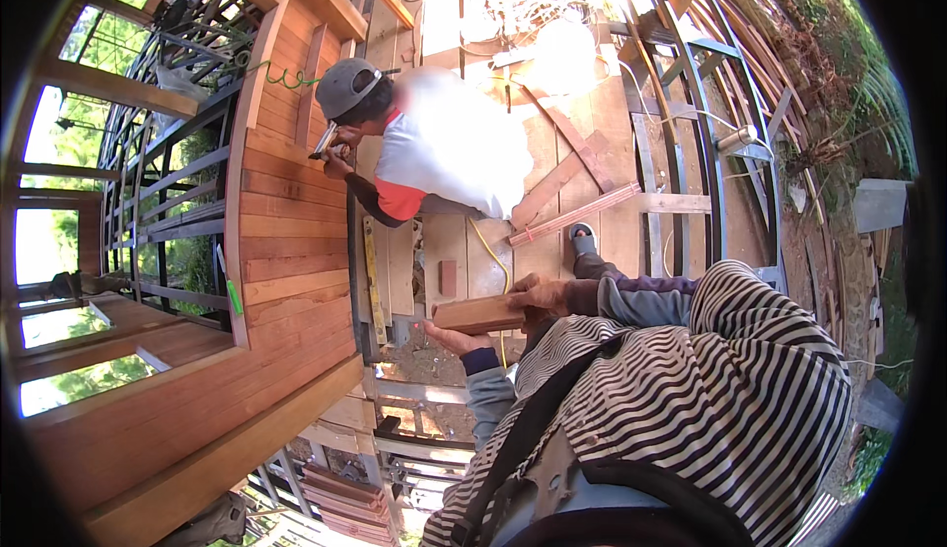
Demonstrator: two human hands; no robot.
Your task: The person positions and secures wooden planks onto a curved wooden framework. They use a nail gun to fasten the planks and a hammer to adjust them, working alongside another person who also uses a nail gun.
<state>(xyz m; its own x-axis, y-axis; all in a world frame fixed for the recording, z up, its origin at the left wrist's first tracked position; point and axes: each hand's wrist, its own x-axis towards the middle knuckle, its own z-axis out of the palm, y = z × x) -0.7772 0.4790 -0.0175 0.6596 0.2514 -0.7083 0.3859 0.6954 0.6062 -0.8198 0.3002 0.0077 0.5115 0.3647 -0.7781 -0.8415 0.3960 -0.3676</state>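
Note:
A short reddish-brown wood block (477,314) lies crosswise in front of my body. My right hand (541,295) is closed round its right end, with the fingers over the upper side. My left hand (456,340) is palm up at the block's left end, fingers stretched out past the edge. Whether the block rests on that palm, I cannot tell. Beyond my hands, a co-worker (449,143) in a white and orange shirt and grey cap bends toward the plank wall (296,221). The co-worker's hands hold a metal tool (324,141) against it.
A yellow spirit level (375,281) lies along the wall's foot. A small wood offcut (448,278), a yellow cord (490,251) and a bundle of thin strips (575,215) lie on the plank floor. Gaps open between boards (424,391) below my left hand. Tangled cable (528,4) lies at the back.

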